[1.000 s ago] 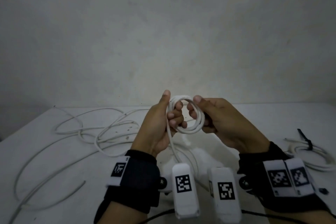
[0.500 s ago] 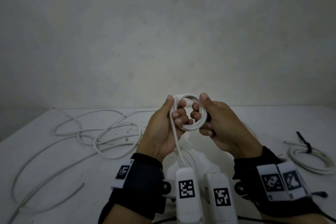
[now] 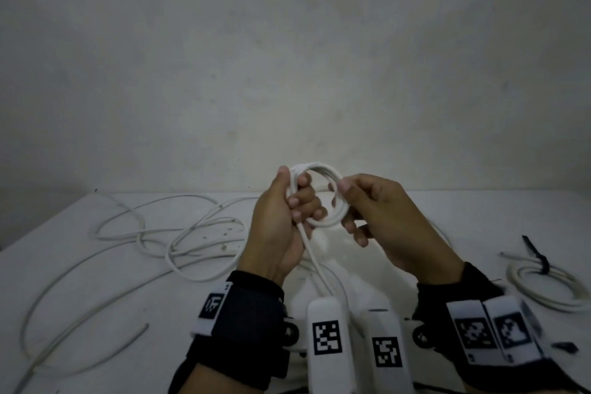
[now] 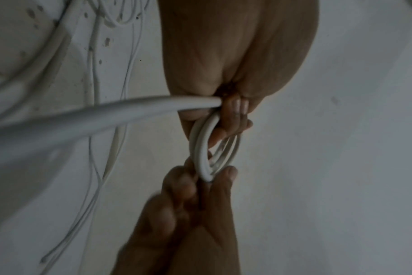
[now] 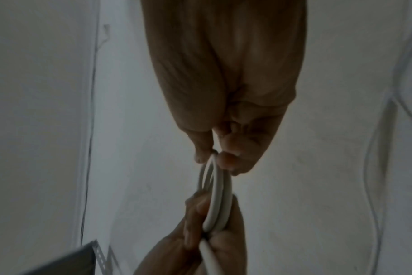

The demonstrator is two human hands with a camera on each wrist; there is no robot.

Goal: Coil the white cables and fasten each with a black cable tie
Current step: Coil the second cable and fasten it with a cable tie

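**White cable coil held between two hands above a white table**

Plain, dim, off-white wall behind; white table [image 3: 96, 297] below, with scattered dark specks on its left part.

Held up over the table's middle: a small coil of white cable [image 3: 332, 198], several turns thick, roughly upright and facing the head camera. Gripped on its left side by the left hand [image 3: 278, 227], thumb up along the outer edge, fingers curled through the ring. Pinched on its right side by the right hand [image 3: 390, 221] between thumb and forefinger, remaining fingers loosely bent below. Seen edge-on from the left wrist [image 4: 208, 148] and from the right wrist [image 5: 215, 195], turns stacked close together, one hand at each end of the loop.

Trailing from the bottom of the left fist: the uncoiled tail of the same cable [image 3: 311, 262], running down toward the wrists and out of sight behind the wrist-worn cameras.

Spread over the left half of the table: loose white cable [image 3: 153, 233] in wide, overlapping loops, one free end lying near the front left.

Lying at the right edge of the table, well apart from the hands: a finished coil [image 3: 543, 288], bound with a black cable tie [image 3: 539, 257] whose tail sticks up and back. Near the front right corner: a small dark object [image 3: 566, 346], too small to identify.
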